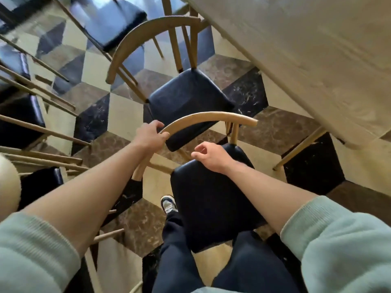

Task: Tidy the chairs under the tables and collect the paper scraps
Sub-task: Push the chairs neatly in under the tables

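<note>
While the near chair (211,199) is standing just beside the pale table (306,60), its curved wooden backrest (209,119) is being gripped by the left hand (149,135), fingers wrapped over the rail at its left end. The right hand (211,155) is being held above the dark seat, fingers loosely curled and half open, nothing in them. A second chair (186,98) is being shown farther on, partly tucked beneath the table edge. No paper scraps are being seen.

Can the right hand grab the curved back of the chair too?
Probably yes. The right hand hovers open over the seat, with nothing between it and the curved backrest, which the left hand grips at its other end.
</note>
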A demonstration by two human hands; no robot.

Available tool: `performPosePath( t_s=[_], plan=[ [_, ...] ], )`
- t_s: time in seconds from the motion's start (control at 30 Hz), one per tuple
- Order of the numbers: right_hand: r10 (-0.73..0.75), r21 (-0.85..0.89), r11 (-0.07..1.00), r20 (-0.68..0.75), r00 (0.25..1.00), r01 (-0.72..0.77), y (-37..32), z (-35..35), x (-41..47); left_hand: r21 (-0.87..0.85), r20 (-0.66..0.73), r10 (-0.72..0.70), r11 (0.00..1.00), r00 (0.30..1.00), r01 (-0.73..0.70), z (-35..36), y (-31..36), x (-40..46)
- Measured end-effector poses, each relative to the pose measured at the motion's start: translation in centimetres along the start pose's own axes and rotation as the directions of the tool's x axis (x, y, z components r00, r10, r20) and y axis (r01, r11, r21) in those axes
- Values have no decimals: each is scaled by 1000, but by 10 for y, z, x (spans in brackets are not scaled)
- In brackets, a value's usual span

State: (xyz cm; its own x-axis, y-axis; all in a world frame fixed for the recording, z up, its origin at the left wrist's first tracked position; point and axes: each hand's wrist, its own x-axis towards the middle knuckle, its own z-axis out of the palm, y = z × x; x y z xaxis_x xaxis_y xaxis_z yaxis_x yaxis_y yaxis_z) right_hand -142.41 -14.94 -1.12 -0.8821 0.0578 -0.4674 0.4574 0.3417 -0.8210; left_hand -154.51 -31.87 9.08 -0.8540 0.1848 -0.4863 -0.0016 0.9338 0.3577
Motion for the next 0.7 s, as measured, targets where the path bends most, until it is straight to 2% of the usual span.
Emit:
performPosePath(
  t_s=[0.03,0.1,0.17,0.23,0.3,0.37,0.43,0.57,0.7],
  plan=[
    [11,14,1000,10,1000,-11,-4,3,5,37,8,51,998,999,-51,0,7,13],
    [68,65,995,38,997,-70,-15,20,27,93,108,161,981,981,-171,2,23,60],
    [123,136,982,59,991,-130,-27,43,52,77,284,265,952,921,-298,16,46,106],
    [226,275,931,75,971,-238,-38,72,74,18,491,344,914,800,-404,37,74,137],
    [336,347,873,78,939,-341,-57,103,96,-8,619,418,849,664,-528,56,93,156],
    [429,402,818,50,902,-411,-73,129,116,-12,633,484,786,604,-618,72,96,171],
    [501,491,756,-7,865,-434,-86,143,129,-46,604,531,768,595,-639,77,90,183],
    [524,517,714,53,850,-472,-101,149,145,-97,607,584,727,538,-680,61,71,206],
    [537,480,734,25,843,-481,-126,163,178,-90,581,583,740,568,-666,31,53,237]
  ],
)
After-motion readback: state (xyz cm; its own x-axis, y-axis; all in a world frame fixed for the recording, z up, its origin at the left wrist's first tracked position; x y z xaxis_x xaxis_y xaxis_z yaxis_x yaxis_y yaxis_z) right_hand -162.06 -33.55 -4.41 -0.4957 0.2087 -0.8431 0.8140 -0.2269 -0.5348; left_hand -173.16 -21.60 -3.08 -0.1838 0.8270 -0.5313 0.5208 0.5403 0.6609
